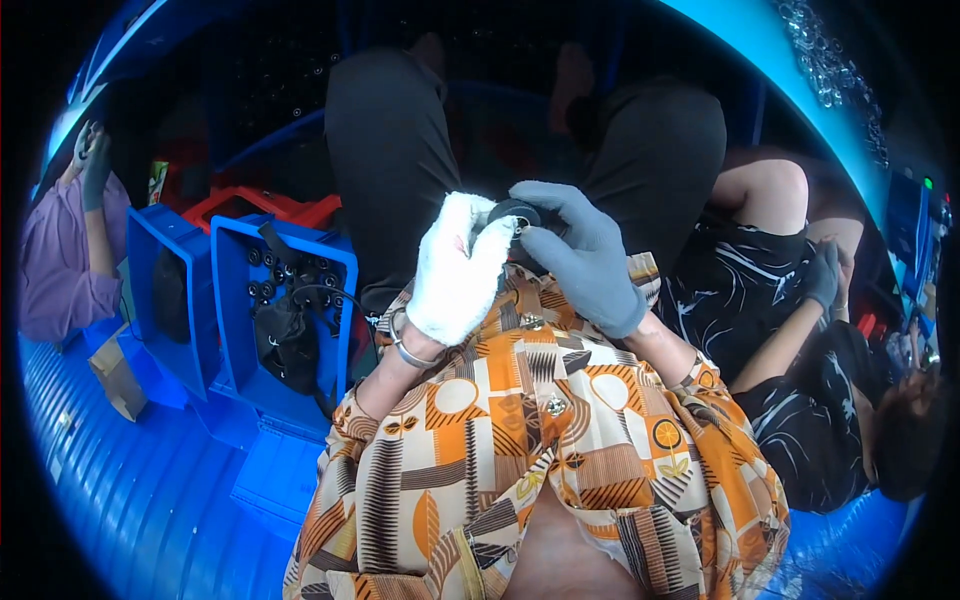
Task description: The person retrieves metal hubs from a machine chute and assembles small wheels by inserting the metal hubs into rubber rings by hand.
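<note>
In front of my chest, my left hand (460, 275) in a white fluffy glove and my right hand (588, 255) in a grey glove come together. Between their fingers is a small black round part (512, 211) with a shiny metal bit at its middle. The left fingers and thumb pinch it from the left. My right thumb and index finger close on its other side. The gloves cover much of the part, so its exact kind does not show.
Left of my knees stands a blue crate (222, 320) with several black round parts (262, 272) and a black bag (287, 335). Another blue crate (150, 260) and a red frame (275, 207) adjoin it. People sit on both sides. Many small rings lie on a light blue surface (765, 60).
</note>
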The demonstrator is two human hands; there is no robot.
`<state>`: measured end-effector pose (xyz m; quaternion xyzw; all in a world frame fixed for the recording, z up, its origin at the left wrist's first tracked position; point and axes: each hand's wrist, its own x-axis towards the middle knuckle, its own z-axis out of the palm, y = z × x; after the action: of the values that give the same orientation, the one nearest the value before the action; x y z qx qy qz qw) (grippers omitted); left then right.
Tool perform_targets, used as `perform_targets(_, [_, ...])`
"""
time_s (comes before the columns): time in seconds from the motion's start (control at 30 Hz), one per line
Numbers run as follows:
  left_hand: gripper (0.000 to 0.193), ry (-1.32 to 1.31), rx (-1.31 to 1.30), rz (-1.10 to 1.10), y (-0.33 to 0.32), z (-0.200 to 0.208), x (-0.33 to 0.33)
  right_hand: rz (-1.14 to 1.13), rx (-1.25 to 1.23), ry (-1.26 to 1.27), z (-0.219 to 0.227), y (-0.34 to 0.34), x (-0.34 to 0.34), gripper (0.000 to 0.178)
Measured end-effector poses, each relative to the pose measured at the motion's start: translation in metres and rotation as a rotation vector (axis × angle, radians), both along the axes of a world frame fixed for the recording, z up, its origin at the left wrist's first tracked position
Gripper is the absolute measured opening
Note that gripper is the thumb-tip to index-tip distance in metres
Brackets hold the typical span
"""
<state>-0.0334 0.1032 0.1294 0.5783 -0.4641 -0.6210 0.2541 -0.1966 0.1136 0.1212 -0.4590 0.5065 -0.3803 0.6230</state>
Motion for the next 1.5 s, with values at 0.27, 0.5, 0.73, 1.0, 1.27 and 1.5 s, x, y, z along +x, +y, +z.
perform_targets(0.27, [0.013,0.186,0.116,0.066,-0.004,-0.002,0.007,-0.059,0.025,-0.037,0.003,-0.001,0.001,0.036])
perform_targets(0.5, [0.025,0.464,0.347,0.017,-0.004,-0.010,0.020,0.221,-0.175,0.036,0.001,-0.013,-0.008,0.047])
perform_targets(0.73, [0.028,0.569,0.488,0.137,0.001,-0.014,0.018,0.141,-0.176,0.003,-0.011,-0.003,-0.003,0.040])
perform_targets(1.0, [0.038,0.791,0.526,0.204,0.003,-0.021,0.013,-0.052,-0.500,0.258,0.023,-0.013,-0.009,0.055])
perform_targets(1.27, [0.032,1.018,0.820,0.487,0.019,-0.037,0.003,-0.193,-0.996,1.088,0.009,-0.072,-0.041,0.063])
perform_targets(1.5, [0.034,1.032,0.584,0.190,0.009,-0.040,0.010,-0.296,-0.858,0.894,-0.011,-0.098,-0.060,0.059])
